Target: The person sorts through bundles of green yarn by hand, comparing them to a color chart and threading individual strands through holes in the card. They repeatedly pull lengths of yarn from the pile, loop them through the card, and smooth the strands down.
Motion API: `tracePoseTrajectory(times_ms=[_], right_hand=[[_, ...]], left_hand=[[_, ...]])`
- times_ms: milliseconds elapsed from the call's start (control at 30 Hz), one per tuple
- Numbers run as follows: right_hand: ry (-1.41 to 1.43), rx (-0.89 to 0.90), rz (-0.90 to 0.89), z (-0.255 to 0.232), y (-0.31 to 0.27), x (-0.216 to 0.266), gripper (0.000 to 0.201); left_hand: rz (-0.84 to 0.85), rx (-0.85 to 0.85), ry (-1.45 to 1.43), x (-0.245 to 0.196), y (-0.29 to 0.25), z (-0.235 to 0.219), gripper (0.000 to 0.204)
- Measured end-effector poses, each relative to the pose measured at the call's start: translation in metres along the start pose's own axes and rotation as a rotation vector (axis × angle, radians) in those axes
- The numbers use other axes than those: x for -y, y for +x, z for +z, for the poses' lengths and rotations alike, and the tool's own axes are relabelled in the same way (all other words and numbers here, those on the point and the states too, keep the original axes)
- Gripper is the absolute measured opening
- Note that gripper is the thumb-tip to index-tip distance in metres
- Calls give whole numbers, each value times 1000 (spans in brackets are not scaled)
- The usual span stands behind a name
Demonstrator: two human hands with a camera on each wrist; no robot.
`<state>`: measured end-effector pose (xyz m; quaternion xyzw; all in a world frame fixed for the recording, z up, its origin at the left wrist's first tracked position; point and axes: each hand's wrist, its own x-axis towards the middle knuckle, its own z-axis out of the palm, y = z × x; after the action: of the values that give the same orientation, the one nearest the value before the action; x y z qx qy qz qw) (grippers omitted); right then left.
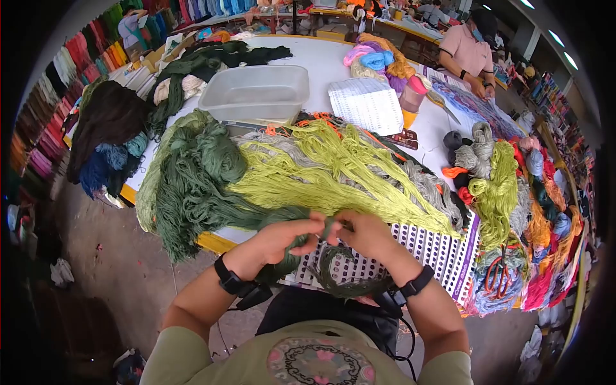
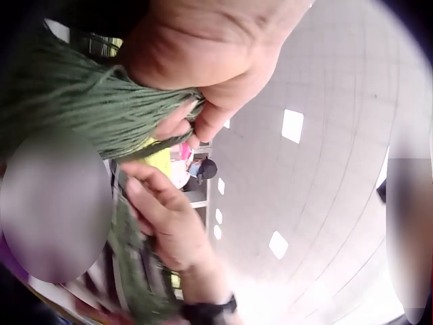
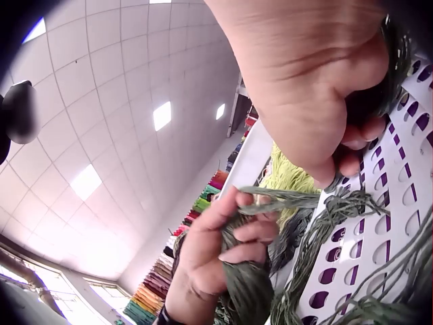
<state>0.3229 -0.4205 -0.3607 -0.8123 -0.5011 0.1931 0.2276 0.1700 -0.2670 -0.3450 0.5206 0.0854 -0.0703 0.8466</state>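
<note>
Left hand (image 1: 285, 239) grips the dark-green yarn skein (image 1: 208, 199); right hand (image 1: 369, 235) pinches its strands, both just nearside of the lime-green yarn (image 1: 333, 167). Skein bulk sits left of that, long axis toward the hands, left hand nearer.

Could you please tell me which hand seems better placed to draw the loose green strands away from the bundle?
Likely the right hand: its curled fingers are close to the loose strands over the perforated sheet, while the left hand has its grip full with the dark green bundle.
</note>
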Motion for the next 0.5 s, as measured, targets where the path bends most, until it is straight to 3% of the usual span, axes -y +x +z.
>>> tracePoseTrajectory(times_ms=[33, 67, 100, 167, 267, 400, 467, 500], right_hand=[[165, 55, -5, 7, 6, -10, 28], [330, 110, -11, 6, 10, -9, 34], [330, 108, -10, 1, 10, -10, 34], [547, 314, 313, -26, 8, 7, 51], [720, 365, 238, -26, 6, -3, 55], [643, 377, 50, -20, 5, -1, 50], [-71, 151, -185, -21, 3, -1, 35], [-66, 153, -181, -22, 1, 1, 35]], left_hand=[[-108, -61, 48, -2, 2, 8, 29], [-109, -58, 50, 5, 10, 10, 29], [-137, -129, 178, 18, 20, 7, 29], [-99, -197, 528, 24, 28, 7, 27], [-169, -137, 778, 9, 27, 20, 22], [-224, -140, 829, 14, 31, 20, 19], [604, -319, 1653, 37, 32, -5, 18], [600, -313, 1651, 36, 27, -15, 18]])
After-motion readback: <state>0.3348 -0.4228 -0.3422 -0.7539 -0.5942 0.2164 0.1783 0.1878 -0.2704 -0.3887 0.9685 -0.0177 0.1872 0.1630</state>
